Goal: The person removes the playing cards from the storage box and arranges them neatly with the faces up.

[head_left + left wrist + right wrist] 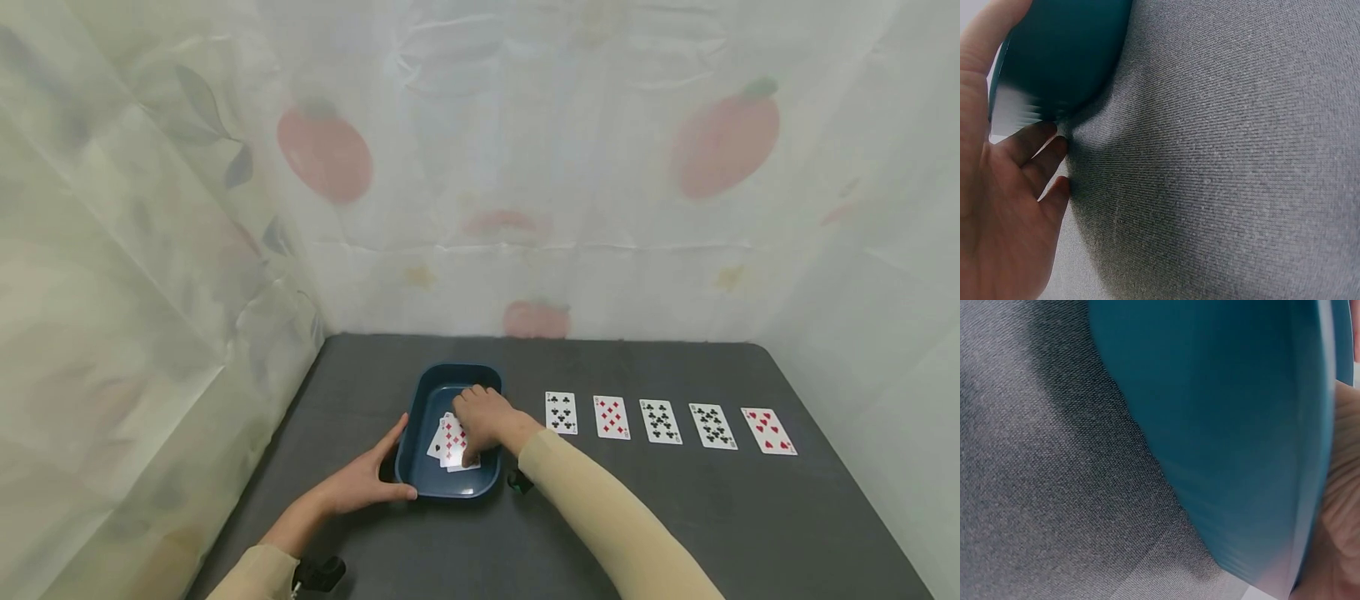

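A dark blue tray (450,487) stands on the grey table with a few overlapping playing cards (452,442) inside. The top one is face up with red diamonds, and a black-suited card peeks out at its left. My left hand (367,479) lies spread against the tray's left side, its thumb at the near corner; in the left wrist view its fingers (1044,165) touch or nearly touch the outer wall. Reaching over the right rim, my right hand (483,421) bends its fingers and thumb over the cards' right part and hides it. In the right wrist view the tray wall covers most of that hand.
To the tray's right, several face-up playing cards (660,421) lie in a spaced row across the table (645,517). A fruit-printed curtain (607,192) hangs behind and at both sides.
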Demonstrator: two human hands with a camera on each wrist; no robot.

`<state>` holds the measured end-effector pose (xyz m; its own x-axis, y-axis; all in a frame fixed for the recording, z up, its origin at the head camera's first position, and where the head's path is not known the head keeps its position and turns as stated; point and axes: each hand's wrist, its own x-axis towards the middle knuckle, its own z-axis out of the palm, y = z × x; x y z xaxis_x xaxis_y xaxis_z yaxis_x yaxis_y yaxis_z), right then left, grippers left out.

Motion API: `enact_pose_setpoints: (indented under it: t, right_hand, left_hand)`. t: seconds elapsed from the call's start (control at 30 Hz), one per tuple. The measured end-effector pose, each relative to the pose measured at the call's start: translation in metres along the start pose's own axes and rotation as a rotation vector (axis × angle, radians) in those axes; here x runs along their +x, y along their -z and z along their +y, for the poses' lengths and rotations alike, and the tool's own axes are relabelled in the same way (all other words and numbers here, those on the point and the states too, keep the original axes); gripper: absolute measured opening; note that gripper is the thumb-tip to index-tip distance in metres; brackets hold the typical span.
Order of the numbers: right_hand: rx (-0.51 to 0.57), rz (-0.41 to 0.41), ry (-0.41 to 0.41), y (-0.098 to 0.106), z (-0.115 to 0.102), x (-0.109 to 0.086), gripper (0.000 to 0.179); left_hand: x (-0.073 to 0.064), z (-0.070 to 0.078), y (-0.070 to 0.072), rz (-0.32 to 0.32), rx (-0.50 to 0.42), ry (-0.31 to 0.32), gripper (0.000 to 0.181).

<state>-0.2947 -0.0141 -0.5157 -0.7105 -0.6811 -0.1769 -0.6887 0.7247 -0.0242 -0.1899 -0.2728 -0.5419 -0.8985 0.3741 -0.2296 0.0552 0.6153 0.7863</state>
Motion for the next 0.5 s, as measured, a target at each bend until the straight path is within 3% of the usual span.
enact_pose_setpoints:
  t: [0.5]
  right_hand:
    - [0.016, 0.000, 0.046, -0.0065, 0.0008, 0.0023, 0.080]
  left_hand:
    - [-0.0007, 0.0019, 0.0005, -0.002, -0.011, -0.007, 0.116]
